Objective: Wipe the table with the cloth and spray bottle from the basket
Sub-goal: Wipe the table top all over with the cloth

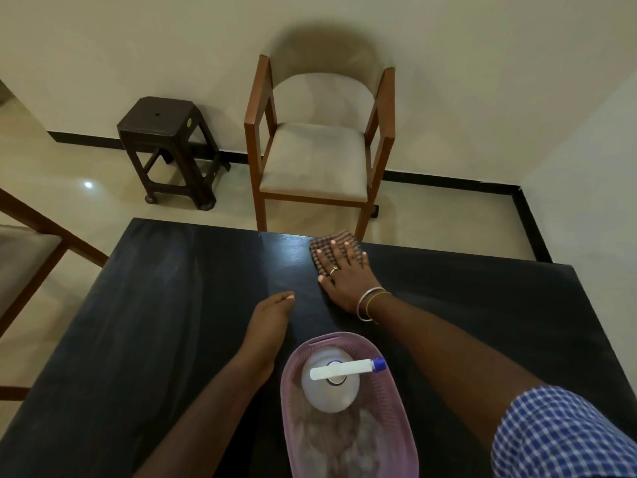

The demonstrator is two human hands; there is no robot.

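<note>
Head camera, looking down on a dark table point(165, 305). Right hand point(344, 272) lies flat, fingers spread straight, pressing a checked cloth point(339, 238) at the table's far edge, about 12 o'clock. Left hand point(272, 313) rests on the tabletop near the centre, fingers together, holding nothing. At 6 o'clock, a pink basket point(286, 391) holds the upright spray bottle point(329, 391).

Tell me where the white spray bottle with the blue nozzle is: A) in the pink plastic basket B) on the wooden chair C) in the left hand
A: the white spray bottle stands inside the pink plastic basket, while the right hand presses the checked cloth flat on the dark table.
</note>
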